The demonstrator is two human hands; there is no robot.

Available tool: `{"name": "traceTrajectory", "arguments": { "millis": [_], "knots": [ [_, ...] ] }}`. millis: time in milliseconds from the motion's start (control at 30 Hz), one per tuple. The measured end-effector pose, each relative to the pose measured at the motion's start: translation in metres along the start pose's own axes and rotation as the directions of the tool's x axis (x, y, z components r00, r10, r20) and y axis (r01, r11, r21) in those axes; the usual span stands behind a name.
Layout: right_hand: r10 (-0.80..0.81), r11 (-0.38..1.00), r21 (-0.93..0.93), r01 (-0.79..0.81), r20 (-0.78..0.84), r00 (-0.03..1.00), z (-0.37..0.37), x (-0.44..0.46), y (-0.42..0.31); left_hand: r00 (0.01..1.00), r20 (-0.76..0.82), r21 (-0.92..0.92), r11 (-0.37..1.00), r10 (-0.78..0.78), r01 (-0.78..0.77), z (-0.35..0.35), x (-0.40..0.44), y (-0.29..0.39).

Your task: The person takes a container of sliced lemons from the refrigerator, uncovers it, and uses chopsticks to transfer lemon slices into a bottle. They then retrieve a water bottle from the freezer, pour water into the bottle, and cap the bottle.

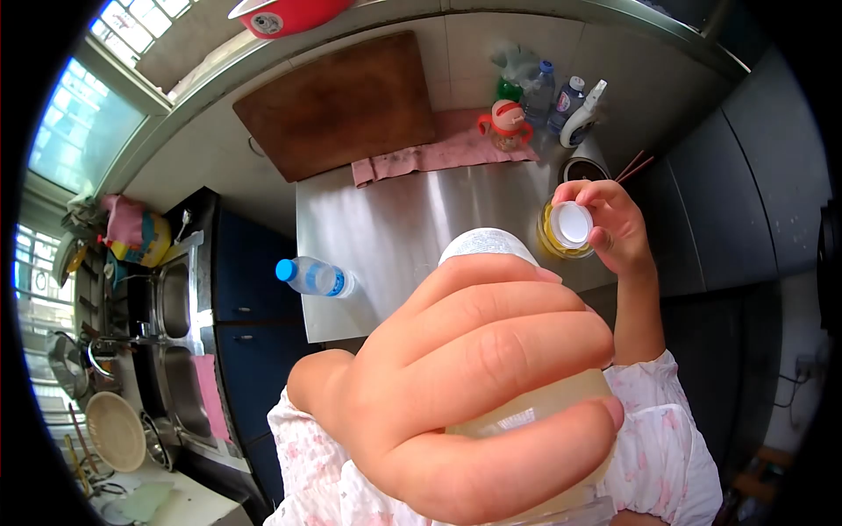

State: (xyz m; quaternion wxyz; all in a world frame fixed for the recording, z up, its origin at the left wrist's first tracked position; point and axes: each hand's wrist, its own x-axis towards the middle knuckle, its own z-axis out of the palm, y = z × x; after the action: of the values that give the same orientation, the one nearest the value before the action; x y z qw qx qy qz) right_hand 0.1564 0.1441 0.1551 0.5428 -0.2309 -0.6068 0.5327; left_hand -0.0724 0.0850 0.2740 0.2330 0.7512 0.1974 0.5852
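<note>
Close to the camera, my left hand (474, 377) is wrapped round a pale, translucent bottle (561, 394) with a white printed part (489, 242) showing above the fingers. My right hand (618, 230) pinches a small round white cap (572, 223) between thumb and fingers. Behind the cap, a glass jar (553, 243) with yellowish contents stands on the metal table (386, 219); the hand and cap partly cover it. A clear bottle with a blue cap (314, 277) is at the table's left edge.
A brown cutting board (342, 105) leans on the back wall beside a pink cloth (438, 153). Nearby are a red-handled cup (506, 123), several bottles and a white spray bottle (582, 116). Sinks (175, 298) lie left, a red basin (294, 16) at the top.
</note>
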Motion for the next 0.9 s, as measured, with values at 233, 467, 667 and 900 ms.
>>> {"name": "traceTrajectory", "arguments": {
  "millis": [233, 467, 667, 900],
  "knots": [
    [0.023, 0.998, 0.065, -0.025, 0.017, 1.000, 0.001, -0.002, 0.005, 0.981, -0.188, 0.129, 0.991, 0.047, -0.023, 0.012, 0.010, 0.011],
    [0.033, 0.993, 0.113, -0.036, 0.027, 0.999, 0.007, 0.000, 0.005, 0.914, -0.099, 0.113, 0.917, 0.394, -0.383, 0.002, 0.034, 0.005],
    [0.044, 0.994, 0.097, -0.045, 0.010, 0.999, 0.006, -0.002, 0.006, 0.955, -0.254, 0.198, 0.974, 0.156, -0.106, 0.010, 0.028, 0.019],
    [0.008, 0.995, 0.100, -0.010, 0.016, 1.000, 0.004, -0.002, 0.009, 0.958, -0.220, 0.104, 0.981, 0.185, -0.166, 0.011, 0.024, 0.005]
  ]
}}
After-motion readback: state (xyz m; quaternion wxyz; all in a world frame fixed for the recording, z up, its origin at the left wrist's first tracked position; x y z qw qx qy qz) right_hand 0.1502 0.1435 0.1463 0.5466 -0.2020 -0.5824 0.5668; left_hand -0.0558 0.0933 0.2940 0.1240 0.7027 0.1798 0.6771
